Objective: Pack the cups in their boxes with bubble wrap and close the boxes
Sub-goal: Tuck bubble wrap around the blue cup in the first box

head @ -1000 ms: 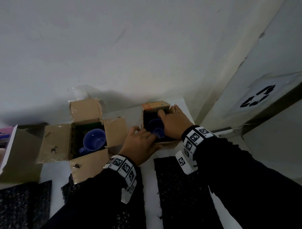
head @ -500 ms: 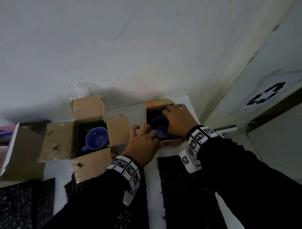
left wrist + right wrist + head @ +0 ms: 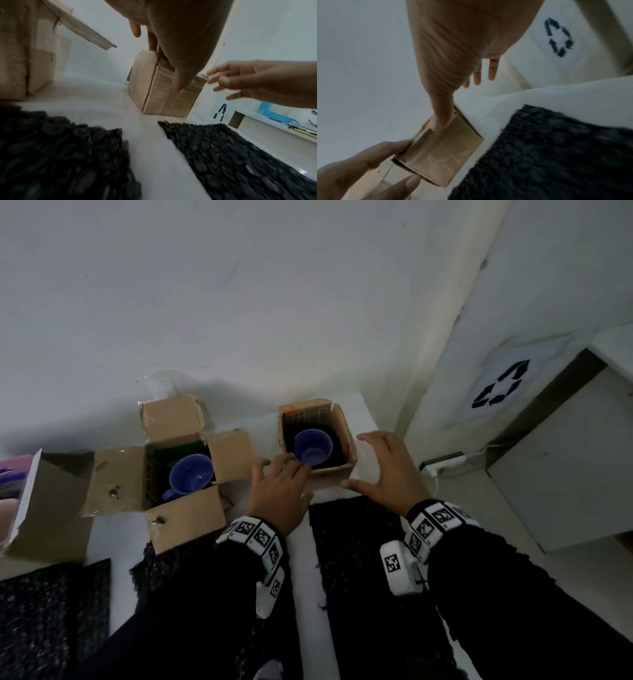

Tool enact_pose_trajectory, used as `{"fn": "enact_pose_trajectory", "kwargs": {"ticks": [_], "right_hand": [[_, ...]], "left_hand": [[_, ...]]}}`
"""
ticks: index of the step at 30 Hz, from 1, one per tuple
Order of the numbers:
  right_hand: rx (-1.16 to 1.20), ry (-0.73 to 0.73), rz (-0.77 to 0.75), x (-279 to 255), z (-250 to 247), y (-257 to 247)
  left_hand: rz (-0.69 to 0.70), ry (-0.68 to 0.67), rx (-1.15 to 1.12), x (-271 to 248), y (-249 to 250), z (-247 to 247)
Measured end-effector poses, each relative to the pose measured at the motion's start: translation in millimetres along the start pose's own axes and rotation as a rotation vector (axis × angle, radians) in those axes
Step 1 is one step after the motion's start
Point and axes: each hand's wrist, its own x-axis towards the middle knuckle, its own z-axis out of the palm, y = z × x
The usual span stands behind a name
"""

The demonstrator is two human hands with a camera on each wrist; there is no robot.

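Hovering at 3 o'clock of the small open brown cardboard box (image 3: 317,440), right hand (image 3: 387,470) is spread, holding nothing. Left hand (image 3: 279,491) fingertips touch the near-left rim. Blue ceramic cup (image 3: 312,446) sits inside.

Left wrist: left hand (image 3: 178,33) fingers straight on the box (image 3: 164,92) top edge; right hand (image 3: 254,82) just beside it.

Right wrist: right hand (image 3: 458,40) splayed, box (image 3: 443,152) at 6 o'clock.
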Motion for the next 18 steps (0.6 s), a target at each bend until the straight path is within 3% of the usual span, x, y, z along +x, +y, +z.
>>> {"fn": "enact_pose_trajectory", "kwargs": {"ticks": [1,3,6,10,13,16,18], "right_hand": [[-0.006,-0.031,0.082,-15.3,-0.1,5.7],[-0.091,-0.239,0.213,-43.1,3.0,15.3],[-0.311,-0.504,0.260,-72.5,10.6,18.7],[-0.387,-0.477,0.293,-85.3,14.2,8.2],[-0.117,-0.408,0.266,-82.4,10.3,2.8],[0.130,-0.300,0.210,-76.1,-0.4,-12.4],[0.205,-0.262,0.150,-67.8,-9.4,-27.8]], "left_hand": [[-0.007,-0.023,-0.011,-6.2,3.3,0.2],[-0.030,-0.055,-0.036,-17.7,11.8,-1.2],[-0.036,-0.071,-0.074,-33.6,26.4,-3.4],[-0.005,-0.097,-0.127,-56.8,41.9,-0.7],[-0.030,-0.210,-0.213,-65.0,44.5,-4.1],[-0.171,-0.374,-0.482,-62.3,36.5,-6.1],[-0.208,-0.384,-0.587,-56.1,28.4,-11.1]]}}
